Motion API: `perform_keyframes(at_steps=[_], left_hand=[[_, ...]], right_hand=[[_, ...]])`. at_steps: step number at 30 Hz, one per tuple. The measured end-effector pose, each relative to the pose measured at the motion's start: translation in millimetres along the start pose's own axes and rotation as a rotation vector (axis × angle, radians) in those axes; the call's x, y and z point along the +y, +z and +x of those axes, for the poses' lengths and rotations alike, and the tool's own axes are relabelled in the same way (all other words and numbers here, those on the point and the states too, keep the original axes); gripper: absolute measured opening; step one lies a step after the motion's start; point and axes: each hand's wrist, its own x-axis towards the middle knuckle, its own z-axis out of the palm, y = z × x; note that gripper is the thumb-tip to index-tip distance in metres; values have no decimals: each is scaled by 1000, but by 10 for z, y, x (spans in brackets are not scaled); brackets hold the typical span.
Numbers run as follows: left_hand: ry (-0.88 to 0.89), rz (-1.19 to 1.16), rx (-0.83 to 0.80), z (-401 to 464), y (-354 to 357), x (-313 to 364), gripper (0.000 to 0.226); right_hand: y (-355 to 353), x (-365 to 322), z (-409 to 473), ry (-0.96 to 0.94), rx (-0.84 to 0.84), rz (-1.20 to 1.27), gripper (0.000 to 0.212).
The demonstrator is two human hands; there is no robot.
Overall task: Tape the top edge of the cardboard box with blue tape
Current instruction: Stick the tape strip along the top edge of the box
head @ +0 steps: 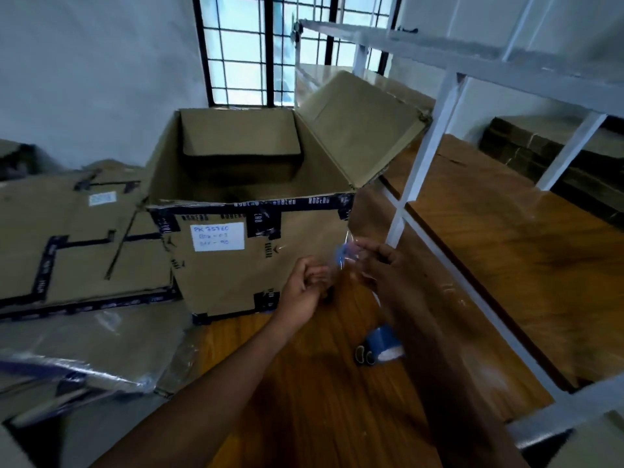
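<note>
An open cardboard box stands on the wooden floor, its right flap raised and dark printed tape along its front top edge. Both hands are in front of the box's lower right corner. My right hand pinches a crumpled bit of blue tape. My left hand is curled, its fingers at the same tape strip; the frame is blurred there. A blue tape dispenser lies on the floor below my hands.
Flattened cardboard sheets and plastic-wrapped board lie to the left. A white metal rack with wooden shelves stands on the right. A barred window is behind the box.
</note>
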Motion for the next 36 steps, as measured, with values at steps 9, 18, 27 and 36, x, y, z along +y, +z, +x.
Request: perform_keyframes(at_steps=[9, 18, 27, 36], left_hand=[[212, 156, 333, -267, -468, 307, 88], [506, 304, 611, -367, -1046, 586, 22], [816, 844, 547, -320, -1953, 810, 10], [1101, 1371, 345, -70, -2518, 1353, 20]], right_hand=[[652, -289, 49, -3, -178, 275, 29], [1334, -533, -23, 7, -253, 338, 37], [1596, -880, 18, 78, -325, 325, 31], [1603, -1225, 219, 233, -374, 326, 46]])
